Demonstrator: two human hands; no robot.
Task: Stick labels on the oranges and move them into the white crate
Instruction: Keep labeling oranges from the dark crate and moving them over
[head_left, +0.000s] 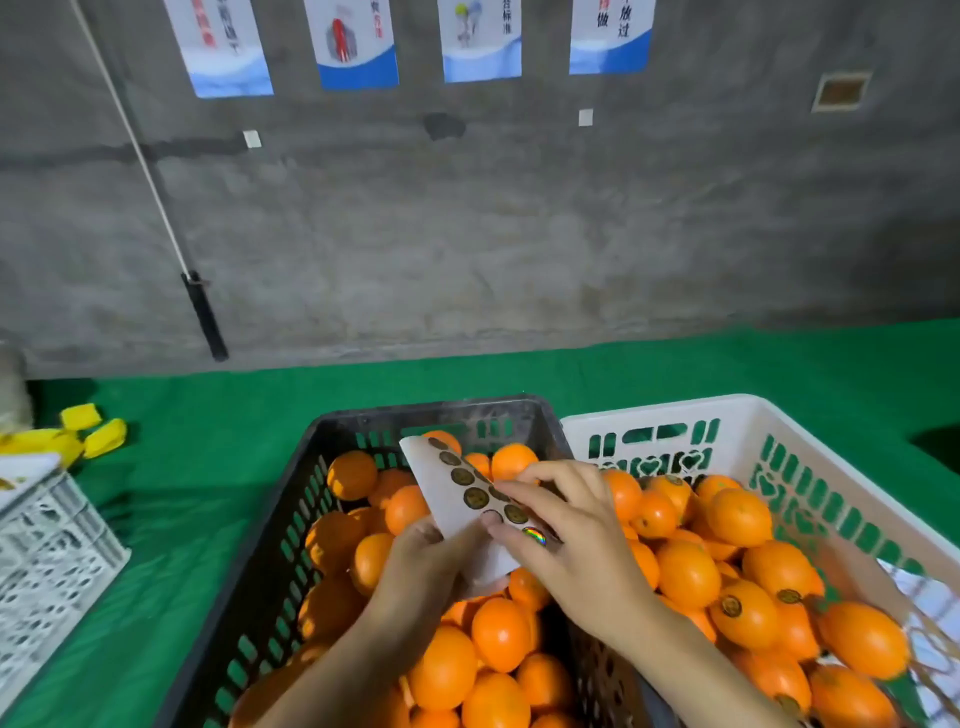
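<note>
A black crate (291, 525) in the middle holds several unlabelled oranges (498, 634). To its right stands the white crate (841, 467), with several oranges (737, 613) that carry round dark labels. Over the black crate my left hand (421, 566) grips the lower end of a white label sheet (441, 488) with a row of round dark stickers. My right hand (566, 525) lies across the sheet, and its thumb and fingers pinch at a sticker on the sheet's right edge.
A green cloth (208, 467) covers the table up to a grey concrete wall. A white lattice basket (47, 561) stands at the left edge, with yellow packets (88, 431) behind it. A black rod on a cord leans on the wall at the left.
</note>
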